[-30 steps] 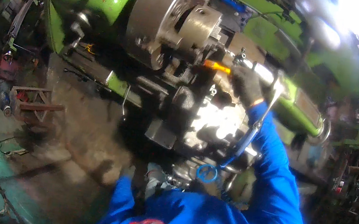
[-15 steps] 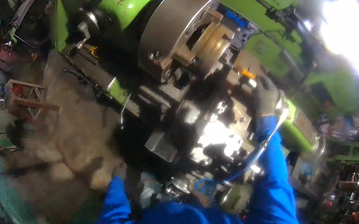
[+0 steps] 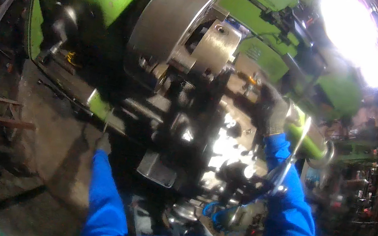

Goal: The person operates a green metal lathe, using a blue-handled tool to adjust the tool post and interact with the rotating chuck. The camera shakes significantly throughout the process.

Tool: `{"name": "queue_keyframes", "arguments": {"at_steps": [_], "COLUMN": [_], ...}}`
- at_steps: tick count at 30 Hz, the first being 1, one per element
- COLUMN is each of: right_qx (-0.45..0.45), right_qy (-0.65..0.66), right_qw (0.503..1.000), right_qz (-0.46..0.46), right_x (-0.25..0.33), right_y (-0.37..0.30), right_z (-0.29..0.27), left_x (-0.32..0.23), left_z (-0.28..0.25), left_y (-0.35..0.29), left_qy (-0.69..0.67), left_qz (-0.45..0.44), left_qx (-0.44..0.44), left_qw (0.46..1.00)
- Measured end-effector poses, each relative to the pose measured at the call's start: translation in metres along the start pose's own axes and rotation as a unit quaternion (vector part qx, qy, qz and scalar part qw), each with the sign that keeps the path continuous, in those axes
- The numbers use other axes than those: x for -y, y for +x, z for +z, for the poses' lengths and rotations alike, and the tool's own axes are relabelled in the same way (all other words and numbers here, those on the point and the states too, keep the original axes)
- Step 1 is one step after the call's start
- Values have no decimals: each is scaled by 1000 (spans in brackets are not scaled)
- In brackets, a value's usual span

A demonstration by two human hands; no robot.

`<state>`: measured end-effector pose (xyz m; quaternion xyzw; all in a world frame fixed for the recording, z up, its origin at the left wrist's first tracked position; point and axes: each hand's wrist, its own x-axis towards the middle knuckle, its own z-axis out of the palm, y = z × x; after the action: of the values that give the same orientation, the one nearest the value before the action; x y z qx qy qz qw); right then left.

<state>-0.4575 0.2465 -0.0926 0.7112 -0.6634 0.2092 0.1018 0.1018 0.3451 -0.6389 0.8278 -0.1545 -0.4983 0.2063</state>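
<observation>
My left hand (image 3: 102, 143) is at the lower end of a thin metal lever (image 3: 108, 122) at the front of a green lathe; blur and shadow hide its fingers. My right hand (image 3: 273, 112), in a dark grey glove, is curled over the carriage beside a small orange piece (image 3: 253, 80) with a metal end. Whatever lies under those fingers is hidden. Left of that hand, the large steel chuck (image 3: 172, 19) carries a shiny, round metal workpiece (image 3: 217, 48) between its jaws. Glare covers part of the tool slide (image 3: 229, 146) below.
A shiny slender rod (image 3: 297, 147) crosses over my right forearm. A green cylinder with a metal end (image 3: 316, 143) lies to the right. A blue coiled hose (image 3: 216, 213) sits near my body. A brown metal frame (image 3: 7, 111) stands on the floor at left.
My left hand has moved forward and left, up to the thin lever. My right hand stays by the orange piece. The whole view has shifted, so the lathe appears farther left.
</observation>
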Motion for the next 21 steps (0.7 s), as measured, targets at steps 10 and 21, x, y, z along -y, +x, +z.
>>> {"name": "queue_keyframes", "arguments": {"at_steps": [10,21], "right_qx": [112,-17], "right_qy": [160,89], "right_qw": [978,996], "right_qz": [79,11], "right_x": [0,-9], "right_y": [-18,-16], "right_z": [-13,-6], "left_x": [-182,90], "left_z": [-62,-99], "left_y": [-243,-314], "left_qy": [-142,698], "left_qz": [395,329], "left_qx": [129,34], "left_qw": [898,635]}}
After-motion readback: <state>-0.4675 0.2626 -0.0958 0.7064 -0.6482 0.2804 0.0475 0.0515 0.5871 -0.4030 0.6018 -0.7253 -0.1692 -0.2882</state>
